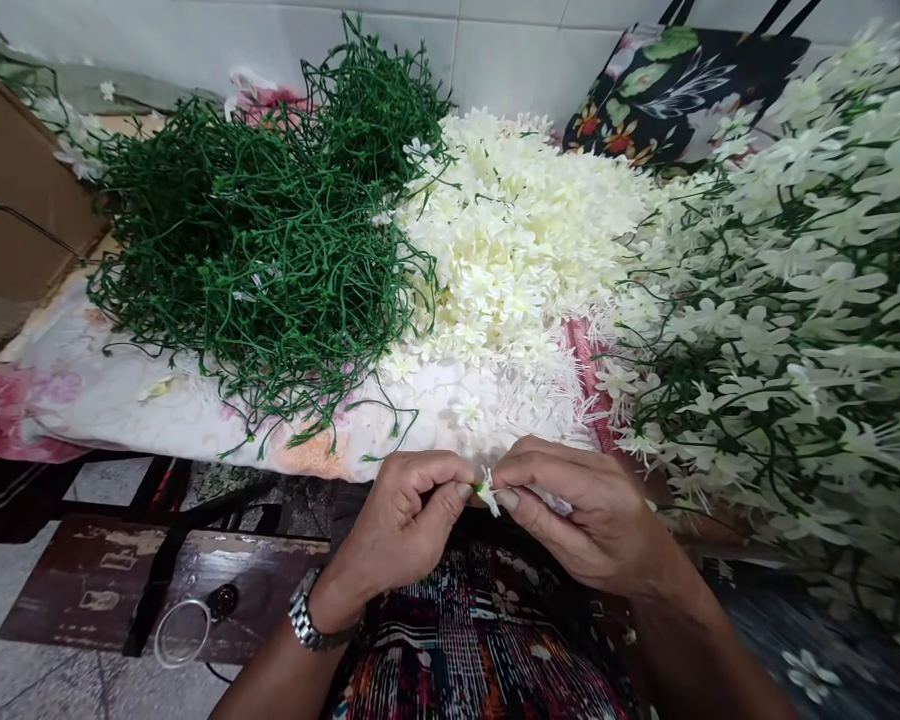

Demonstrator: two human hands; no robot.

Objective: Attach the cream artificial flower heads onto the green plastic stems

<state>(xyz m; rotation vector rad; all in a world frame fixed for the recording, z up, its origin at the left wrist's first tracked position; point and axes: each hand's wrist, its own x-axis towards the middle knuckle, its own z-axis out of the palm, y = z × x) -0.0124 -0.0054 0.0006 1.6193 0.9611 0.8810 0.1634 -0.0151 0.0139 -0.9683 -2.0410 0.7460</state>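
Note:
Between my two hands, just past the table's near edge, is a small white artificial flower [489, 492] with a bit of green at its base. My left hand [418, 510] pinches the green stem end between thumb and forefinger. From the other side, my right hand [576, 510] pinches at the white petals; its fingertips partly hide them. Beyond the hands lies a heap of loose cream-white petals [517, 240]. To its left spreads a tangled pile of green plastic stems [270, 230].
A large mass of assembled white flowers [817, 300] fills the right side. The floral cloth [157, 410] covers the table. A black floral bag [682, 90] leans against the tiled wall [510, 50]. At left stand a cardboard box [30, 170] and, lower, a brown wooden bench [75, 590].

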